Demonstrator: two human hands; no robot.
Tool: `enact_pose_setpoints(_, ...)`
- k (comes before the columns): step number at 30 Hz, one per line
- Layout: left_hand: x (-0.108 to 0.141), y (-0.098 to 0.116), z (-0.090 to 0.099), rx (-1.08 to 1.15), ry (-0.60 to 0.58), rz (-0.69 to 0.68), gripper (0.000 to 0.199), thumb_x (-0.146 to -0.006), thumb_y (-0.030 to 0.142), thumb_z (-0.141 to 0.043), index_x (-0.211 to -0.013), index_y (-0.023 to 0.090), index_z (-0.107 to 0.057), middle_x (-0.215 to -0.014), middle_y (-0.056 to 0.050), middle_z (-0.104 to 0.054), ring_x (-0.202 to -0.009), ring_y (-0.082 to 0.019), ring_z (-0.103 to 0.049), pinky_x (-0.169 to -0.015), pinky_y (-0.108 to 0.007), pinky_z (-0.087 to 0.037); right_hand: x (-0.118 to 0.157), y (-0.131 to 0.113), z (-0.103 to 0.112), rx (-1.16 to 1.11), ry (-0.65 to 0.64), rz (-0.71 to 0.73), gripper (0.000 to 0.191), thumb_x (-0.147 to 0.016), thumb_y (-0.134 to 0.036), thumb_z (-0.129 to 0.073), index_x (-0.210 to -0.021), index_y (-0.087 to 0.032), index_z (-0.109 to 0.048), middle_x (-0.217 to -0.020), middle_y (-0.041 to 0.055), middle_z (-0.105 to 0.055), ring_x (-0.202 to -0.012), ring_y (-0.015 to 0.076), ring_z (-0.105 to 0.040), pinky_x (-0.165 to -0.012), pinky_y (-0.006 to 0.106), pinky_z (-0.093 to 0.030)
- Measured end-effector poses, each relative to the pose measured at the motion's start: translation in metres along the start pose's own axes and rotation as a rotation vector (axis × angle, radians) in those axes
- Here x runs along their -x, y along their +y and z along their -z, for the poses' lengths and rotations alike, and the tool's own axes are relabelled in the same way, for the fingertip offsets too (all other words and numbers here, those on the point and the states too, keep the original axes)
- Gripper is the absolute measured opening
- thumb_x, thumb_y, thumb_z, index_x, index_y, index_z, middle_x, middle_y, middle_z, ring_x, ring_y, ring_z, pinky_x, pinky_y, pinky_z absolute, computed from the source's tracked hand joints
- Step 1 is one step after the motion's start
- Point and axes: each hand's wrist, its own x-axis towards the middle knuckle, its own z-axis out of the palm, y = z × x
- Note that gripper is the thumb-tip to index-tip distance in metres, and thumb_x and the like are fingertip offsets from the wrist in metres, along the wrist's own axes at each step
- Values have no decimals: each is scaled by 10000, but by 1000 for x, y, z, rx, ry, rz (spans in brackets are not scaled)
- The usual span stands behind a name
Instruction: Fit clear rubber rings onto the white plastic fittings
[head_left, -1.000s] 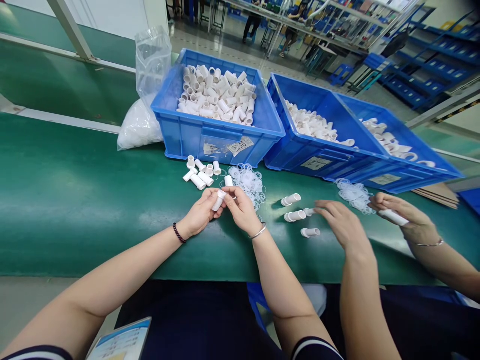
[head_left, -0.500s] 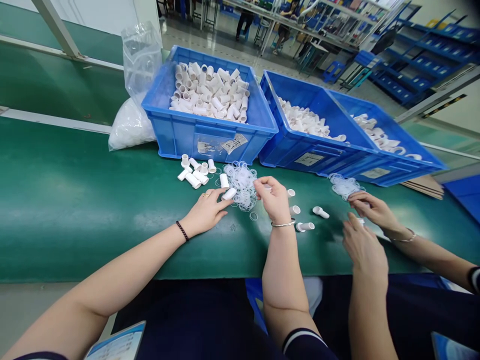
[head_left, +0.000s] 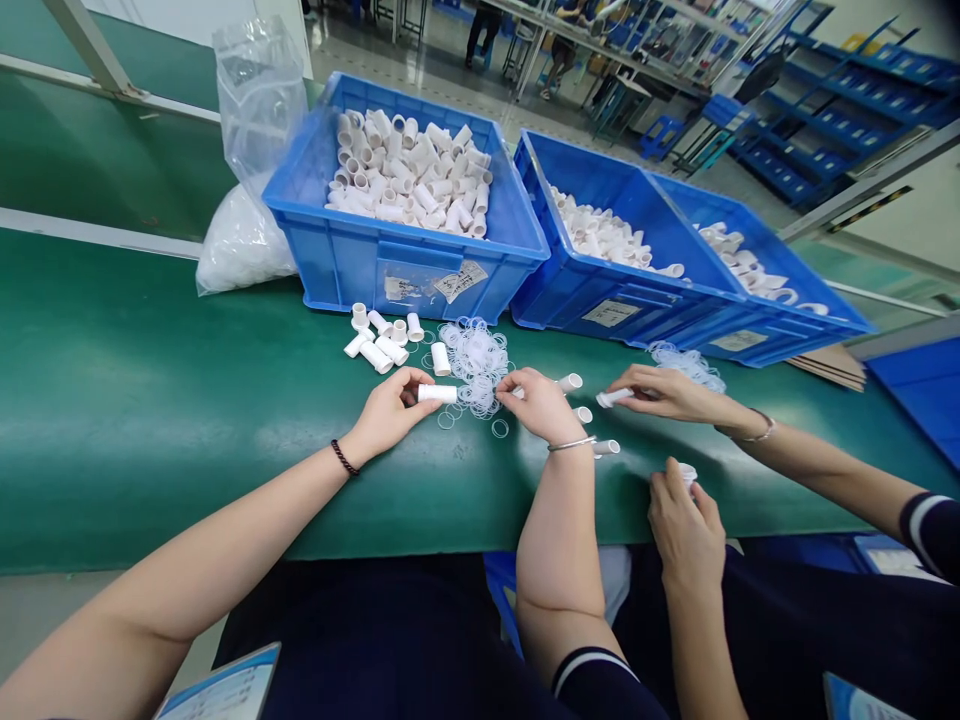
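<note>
A white plastic pipe fitting (head_left: 438, 394) lies sideways between the thumb and fingers of my left hand (head_left: 390, 412). My right hand (head_left: 538, 404) is pinched closed at the right edge of a pile of clear rings (head_left: 477, 356). A bit of white shows by its fingers, too covered to make out. One white fitting (head_left: 440, 358) stands upright against the pile's left side. Several more fittings (head_left: 379, 345) lie in a cluster farther left. Just right of my right hand are a few others, the upper one (head_left: 571, 382) partly behind it.
Blue bins (head_left: 420, 240) of white fittings line the back of the green table (head_left: 187, 420). A clear plastic bag (head_left: 247, 235) stands left of them. At right, a co-worker's hands (head_left: 679, 500) hold white fittings, near another ring pile (head_left: 686, 365) and cardboard sheets (head_left: 829, 368).
My left hand has lifted the fitting it was touching and now grips it sideways, slightly left. My right hand has moved a little down and left. The co-worker's hands have moved left.
</note>
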Motion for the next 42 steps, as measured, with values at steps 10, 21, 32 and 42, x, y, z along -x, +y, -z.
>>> enact_pose_setpoints(10,2,11,1,622,-35,155,409,-782,340,-659,-1127,194,-496,-928,-26,-604,-746,-123,-608,-675,-268,-479,63,18,42,28,303,-95,268,-933,-370,-365,-854,-233,-581,-625,-4,-498,-713,179,-588,-599,278,-439)
enact_pose_setpoints(21,13,4,-1,-241,-62,-157,554,-783,490,-612,-1198,175,-427,-1210,-124,-519,-1068,-265,-518,-865,-390,-428,-63,-60,-80,-194,-78,178,122,-842,-304,-567,-865,-197,-621,-797,1,-646,-709,128,-578,-685,246,-435)
enact_pose_setpoints(32,12,8,7,-453,-186,-318,127,-839,315,-520,-878,200,-481,-858,-49,-555,-794,-214,-528,-696,-340,-393,-62,-57,-85,-63,-143,242,96,-841,-251,-545,-851,-212,-632,-811,5,-658,-769,148,-599,-728,263,-428)
enact_pose_setpoints(42,14,12,2,63,-96,-178,268,-847,342,-545,-1054,192,-463,-1018,-59,-551,-882,-168,-531,-754,-296,-418,-65,-52,-92,-407,-229,22,193,-815,-342,-591,-911,-179,-628,-775,3,-636,-602,103,-543,-581,233,-430)
